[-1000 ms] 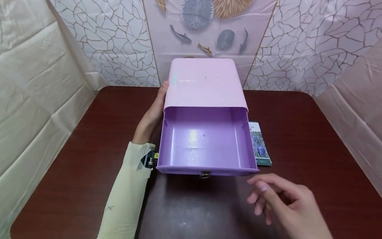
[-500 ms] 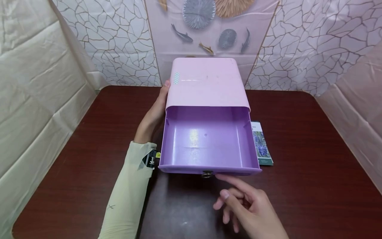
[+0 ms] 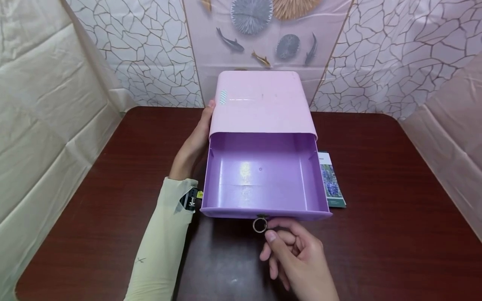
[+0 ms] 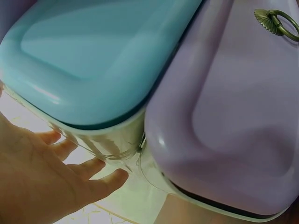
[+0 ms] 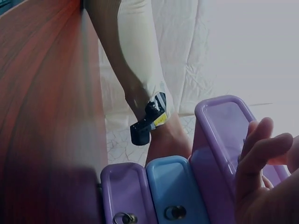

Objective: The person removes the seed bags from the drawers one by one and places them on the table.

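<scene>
A small pink drawer cabinet (image 3: 263, 100) stands on the table, its purple top drawer (image 3: 260, 184) pulled well out and bare inside. My left hand (image 3: 193, 144) rests against the cabinet's left side; the left wrist view shows its fingers (image 4: 112, 182) extended along that wall. At the drawer's front, my right hand (image 3: 297, 255) has thumb and index finger at the metal ring pull (image 3: 260, 225), pinching its right edge. The ring is swung outward. In the right wrist view, the fingers (image 5: 257, 154) hide this pull.
A blue drawer (image 5: 175, 184) and a lower purple drawer (image 5: 126, 191) are closed beneath, each with a ring pull. A printed booklet (image 3: 331, 184) lies right of the cabinet on the dark wooden table (image 3: 384, 200). Patterned cloth (image 3: 143, 54) hangs behind.
My right hand has moved left from the drawer's right corner to the ring pull. The ring has swung outward. My left hand stays on the cabinet, and the drawer remains out.
</scene>
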A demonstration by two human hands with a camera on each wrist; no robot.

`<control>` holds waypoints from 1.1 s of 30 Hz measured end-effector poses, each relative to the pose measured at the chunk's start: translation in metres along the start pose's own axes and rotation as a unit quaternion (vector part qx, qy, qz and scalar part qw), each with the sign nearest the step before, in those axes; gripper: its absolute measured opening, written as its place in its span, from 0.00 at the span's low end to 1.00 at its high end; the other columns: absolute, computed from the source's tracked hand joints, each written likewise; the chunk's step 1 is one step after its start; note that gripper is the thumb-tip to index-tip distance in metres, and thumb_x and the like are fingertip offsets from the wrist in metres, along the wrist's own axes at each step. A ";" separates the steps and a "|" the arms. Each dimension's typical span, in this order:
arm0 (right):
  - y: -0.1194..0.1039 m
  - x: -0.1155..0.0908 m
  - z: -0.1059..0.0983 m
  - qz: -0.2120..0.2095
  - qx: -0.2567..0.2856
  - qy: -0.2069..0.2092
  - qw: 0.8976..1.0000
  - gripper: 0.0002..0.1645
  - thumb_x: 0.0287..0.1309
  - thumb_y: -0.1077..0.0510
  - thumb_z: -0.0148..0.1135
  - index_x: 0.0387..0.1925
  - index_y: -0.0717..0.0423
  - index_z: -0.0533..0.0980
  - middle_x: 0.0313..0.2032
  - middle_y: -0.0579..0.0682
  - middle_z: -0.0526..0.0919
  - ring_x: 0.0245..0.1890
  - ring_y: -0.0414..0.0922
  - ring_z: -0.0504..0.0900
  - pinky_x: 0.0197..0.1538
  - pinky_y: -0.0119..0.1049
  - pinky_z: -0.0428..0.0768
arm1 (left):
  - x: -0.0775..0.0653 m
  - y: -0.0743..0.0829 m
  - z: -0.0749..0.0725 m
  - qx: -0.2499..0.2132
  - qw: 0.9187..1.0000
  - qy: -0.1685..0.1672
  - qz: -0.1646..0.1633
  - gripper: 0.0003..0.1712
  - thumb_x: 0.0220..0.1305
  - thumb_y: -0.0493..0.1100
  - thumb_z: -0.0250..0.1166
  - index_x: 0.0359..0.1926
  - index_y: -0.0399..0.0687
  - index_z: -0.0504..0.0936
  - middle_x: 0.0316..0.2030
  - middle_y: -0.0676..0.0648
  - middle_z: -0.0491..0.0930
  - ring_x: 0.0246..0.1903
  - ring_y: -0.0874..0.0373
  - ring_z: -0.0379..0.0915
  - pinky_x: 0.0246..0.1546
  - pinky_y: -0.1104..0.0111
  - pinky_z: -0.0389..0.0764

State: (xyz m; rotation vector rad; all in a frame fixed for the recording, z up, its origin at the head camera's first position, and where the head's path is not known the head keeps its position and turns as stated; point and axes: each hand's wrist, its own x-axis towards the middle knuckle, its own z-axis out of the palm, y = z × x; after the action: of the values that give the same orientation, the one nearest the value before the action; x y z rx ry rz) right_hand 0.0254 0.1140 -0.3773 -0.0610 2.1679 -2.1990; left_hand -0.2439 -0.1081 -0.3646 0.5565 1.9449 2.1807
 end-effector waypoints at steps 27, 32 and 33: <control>-0.008 0.013 0.011 -0.034 -0.062 0.014 0.997 0.13 0.77 0.58 0.61 0.34 0.59 0.83 0.20 0.50 0.83 0.11 0.42 0.74 0.13 0.38 0.71 | 0.000 0.004 0.001 0.009 1.000 -0.002 0.010 0.41 0.80 0.71 0.31 0.82 0.54 0.50 0.72 0.47 0.58 0.70 0.56 0.53 0.74 0.57 0.52; -0.009 0.014 0.011 -0.100 -0.088 0.027 0.991 0.12 0.75 0.62 0.62 0.32 0.56 0.83 0.18 0.47 0.82 0.11 0.41 0.74 0.17 0.38 0.74 | -0.001 0.002 0.002 0.000 1.000 -0.003 0.005 0.41 0.79 0.71 0.31 0.82 0.57 0.50 0.71 0.47 0.59 0.69 0.56 0.56 0.72 0.57 0.54; -0.009 0.015 0.011 -0.111 -0.092 0.030 0.989 0.12 0.75 0.63 0.62 0.32 0.55 0.84 0.18 0.46 0.81 0.11 0.40 0.74 0.16 0.37 0.74 | -0.001 0.001 0.003 -0.001 1.000 -0.004 0.007 0.41 0.79 0.71 0.31 0.82 0.57 0.51 0.71 0.46 0.60 0.68 0.55 0.56 0.72 0.57 0.55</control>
State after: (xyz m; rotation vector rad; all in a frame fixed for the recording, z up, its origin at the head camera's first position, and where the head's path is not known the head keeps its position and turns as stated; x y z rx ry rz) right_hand 0.0110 0.1023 -0.3680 -0.2597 2.5041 -2.1229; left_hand -0.2415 -0.1058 -0.3631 0.5784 1.9411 2.1846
